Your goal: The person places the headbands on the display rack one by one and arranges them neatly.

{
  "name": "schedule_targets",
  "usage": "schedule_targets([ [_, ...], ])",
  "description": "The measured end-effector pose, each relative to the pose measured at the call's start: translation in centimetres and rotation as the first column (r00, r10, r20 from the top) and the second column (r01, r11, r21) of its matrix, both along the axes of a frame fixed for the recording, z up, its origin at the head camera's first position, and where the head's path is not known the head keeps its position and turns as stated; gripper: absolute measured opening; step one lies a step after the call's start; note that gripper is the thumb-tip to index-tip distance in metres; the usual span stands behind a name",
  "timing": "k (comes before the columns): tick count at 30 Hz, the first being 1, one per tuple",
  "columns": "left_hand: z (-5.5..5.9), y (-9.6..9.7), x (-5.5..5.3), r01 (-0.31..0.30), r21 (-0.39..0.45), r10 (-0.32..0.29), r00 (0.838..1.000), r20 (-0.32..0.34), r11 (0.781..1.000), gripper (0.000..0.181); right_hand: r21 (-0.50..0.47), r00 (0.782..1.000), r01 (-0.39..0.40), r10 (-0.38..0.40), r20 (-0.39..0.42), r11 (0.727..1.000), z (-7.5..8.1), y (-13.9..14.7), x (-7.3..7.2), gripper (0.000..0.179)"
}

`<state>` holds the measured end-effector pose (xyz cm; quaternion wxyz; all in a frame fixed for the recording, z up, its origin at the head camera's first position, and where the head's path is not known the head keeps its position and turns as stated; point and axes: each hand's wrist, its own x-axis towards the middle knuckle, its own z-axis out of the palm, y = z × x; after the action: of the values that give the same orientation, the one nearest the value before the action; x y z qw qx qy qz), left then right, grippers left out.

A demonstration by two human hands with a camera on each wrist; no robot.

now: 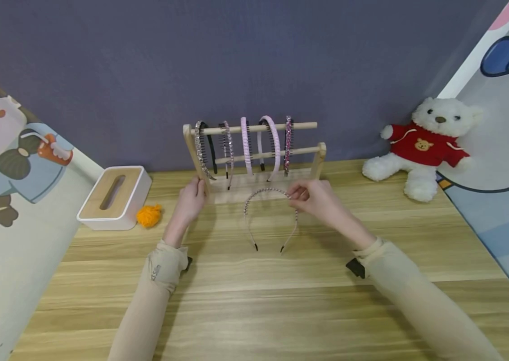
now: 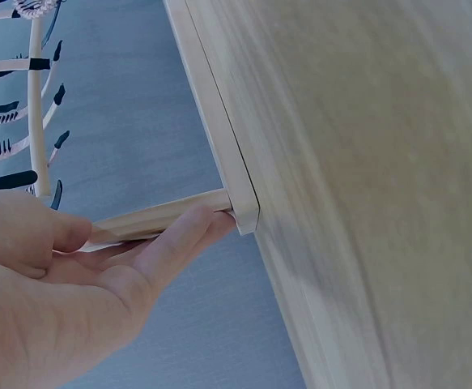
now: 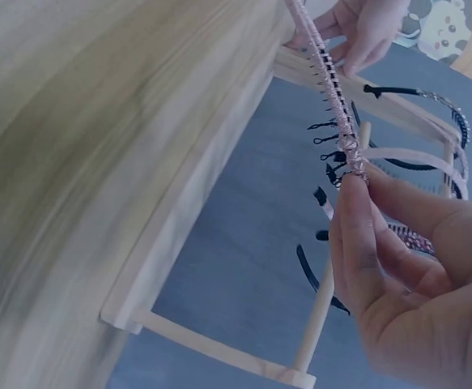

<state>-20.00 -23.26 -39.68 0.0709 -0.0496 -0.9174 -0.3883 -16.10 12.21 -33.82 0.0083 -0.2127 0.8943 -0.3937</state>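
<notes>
A wooden rack point(image 1: 304, 125) stands at the back of the table, with several headbands hung on its upper bar. Among them are a silver glittery headband point(image 1: 197, 148), a pink one point(image 1: 246, 145) and a dark pink glittery one point(image 1: 288, 150). My left hand point(image 1: 191, 201) holds the rack's left side post point(image 2: 159, 217) near the base, thumb on one side and fingers on the other. Between thumb and fingertips, my right hand point(image 1: 319, 200) pinches a thin pale pink headband point(image 1: 267, 189) with beads and small dark teeth. That headband is in front of the rack, both tips pointing toward me.
Left of the rack are a white tissue box point(image 1: 132, 200) with a wooden lid and an orange yarn ball point(image 1: 148, 216). A white teddy bear point(image 1: 430, 145) in a red sweater sits at the back right. Behind the rack rises a dark blue wall point(image 1: 254, 60).
</notes>
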Motion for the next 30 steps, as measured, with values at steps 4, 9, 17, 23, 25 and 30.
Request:
schedule_targets([
  [4,-1.6,-1.1,-1.2,0.019,0.056,-0.018,1.0,-0.015,0.998,0.036,0.003,1.0,0.014,-0.014,-0.014,1.0,0.6,0.6,0.2,0.016],
  [9,1.0,0.3,0.8,0.003,0.023,-0.002,1.0,-0.028,1.0,0.033,0.015,0.999,0.048,-0.047,-0.016,0.999,1.5,1.4,0.7,0.016],
  [17,0.3,0.1,0.3,-0.002,0.01,0.002,1.0,-0.008,1.0,0.036,0.032,0.994,0.074,-0.071,-0.082,0.997,2.6,3.3,1.4,0.014],
  [23,-1.9,-0.9,-1.2,-0.005,0.007,0.005,1.0,0.004,1.0,0.036,0.021,0.987,0.104,-0.1,-0.124,0.994,3.4,4.7,1.8,0.012],
  [25,-2.6,-1.5,-1.6,0.023,0.043,-0.022,0.999,-0.03,0.999,0.037,0.021,0.985,0.115,-0.111,-0.134,0.993,3.6,5.2,1.9,0.012],
  [30,-0.2,-0.5,0.0,0.021,0.036,-0.02,0.999,-0.029,0.999,0.036,0.05,0.97,0.165,-0.153,-0.189,0.985,4.3,6.2,2.3,0.011],
])
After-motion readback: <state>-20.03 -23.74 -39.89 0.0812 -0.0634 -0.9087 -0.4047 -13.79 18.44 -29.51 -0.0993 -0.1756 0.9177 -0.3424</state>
